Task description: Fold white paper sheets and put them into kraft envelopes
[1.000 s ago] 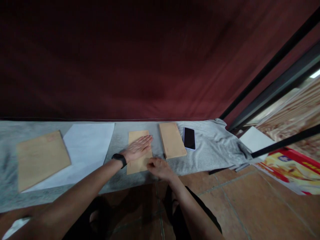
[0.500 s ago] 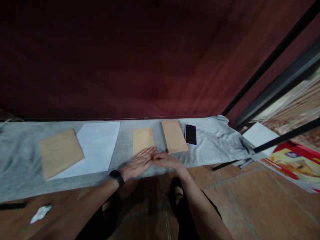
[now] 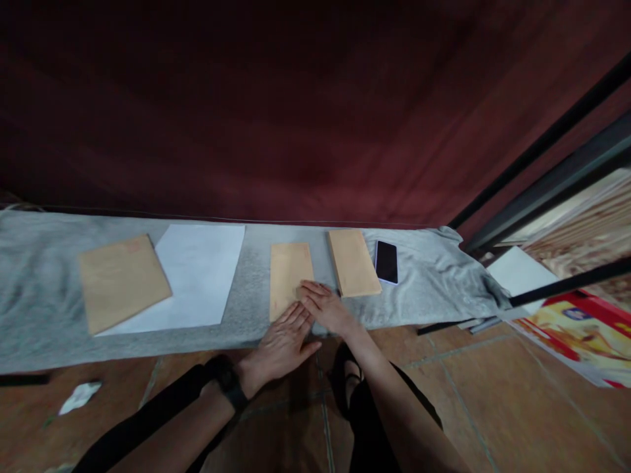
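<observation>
tiled floor (image 3: 468, 387) w/ a white scrap (image 3: 79, 397) on it, nearer than the hands & off to their left. left hand (image 3: 286, 341), black watch (image 3: 231, 384) on its wrist, is flat & open, thumb out, fingertips at the near end of a small brown envelope (image 3: 290, 269); no grip on anything visible. right hand (image 3: 329, 310) is loosely open, fingers a bit bent, resting on the envelope's near right corner, up against the left fingertips; no grip seen either. envelope lies flat just beyond both hands on the grey cloth-covered table (image 3: 256, 263). stack of brown envelopes (image 3: 355, 263) sits just r. of it, phone (image 3: 386, 261) next to that. well l. of the hands: white sheet (image 3: 207, 276), partly under a larger brown packet (image 3: 123, 282). dark red curtain (image 3: 246, 131) hangs behind.
</observation>
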`<state>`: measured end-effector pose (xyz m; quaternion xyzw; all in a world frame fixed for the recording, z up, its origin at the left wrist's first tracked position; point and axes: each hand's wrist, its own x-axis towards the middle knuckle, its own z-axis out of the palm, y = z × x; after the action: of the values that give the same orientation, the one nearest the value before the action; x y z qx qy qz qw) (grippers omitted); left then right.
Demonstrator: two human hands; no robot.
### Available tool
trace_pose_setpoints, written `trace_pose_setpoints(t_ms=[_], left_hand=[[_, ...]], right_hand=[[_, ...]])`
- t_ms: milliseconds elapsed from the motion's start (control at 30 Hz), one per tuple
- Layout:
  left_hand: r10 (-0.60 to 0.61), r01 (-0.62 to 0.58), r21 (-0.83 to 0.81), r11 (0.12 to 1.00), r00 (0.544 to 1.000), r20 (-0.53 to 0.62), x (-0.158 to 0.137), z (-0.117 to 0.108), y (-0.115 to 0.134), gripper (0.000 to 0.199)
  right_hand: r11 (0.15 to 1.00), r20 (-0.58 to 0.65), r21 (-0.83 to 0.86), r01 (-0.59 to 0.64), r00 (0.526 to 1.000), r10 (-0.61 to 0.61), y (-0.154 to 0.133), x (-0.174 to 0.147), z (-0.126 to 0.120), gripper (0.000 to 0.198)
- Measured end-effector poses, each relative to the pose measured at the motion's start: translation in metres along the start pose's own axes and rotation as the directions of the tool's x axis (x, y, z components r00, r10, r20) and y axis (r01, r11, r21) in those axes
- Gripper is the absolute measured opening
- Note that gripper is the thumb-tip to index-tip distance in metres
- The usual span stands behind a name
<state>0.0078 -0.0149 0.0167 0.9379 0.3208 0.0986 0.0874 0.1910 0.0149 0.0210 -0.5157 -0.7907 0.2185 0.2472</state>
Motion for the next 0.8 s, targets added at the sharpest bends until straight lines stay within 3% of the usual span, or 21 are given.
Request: trace_pose_setpoints(t_ms=[133,333,667,800], left_hand=[[-0.047,0.047,0.013,0.999,0.999,-0.020,0.000,0.006,0.009,0.079],[-0.072,0.071,-0.049,0.996,0.997,-0.021,-0.001,0.006,0.013,0.084],[-0.036,0.033,-0.062,0.998,0.999,-0.038,-0.005,0.009,0.011,0.086],[0.017,-0.018,-0.026,1.000,0.999,-0.031,-0.006,0.012,0.008,0.092]], right_hand=[[0.973,0.071,-0.226,-0.051,0.995,0.069,0.000,0.003,0.010,0.051],[0.933,0.056,-0.332,-0.141,0.984,0.168,0.003,0.021,0.017,0.060],[0.841,-0.136,-0.480,-0.250,0.968,0.210,0.016,0.074,0.033,0.061],[0.825,-0.154,-0.497,-0.269,0.963,0.221,0.021,0.092,0.034,0.064]])
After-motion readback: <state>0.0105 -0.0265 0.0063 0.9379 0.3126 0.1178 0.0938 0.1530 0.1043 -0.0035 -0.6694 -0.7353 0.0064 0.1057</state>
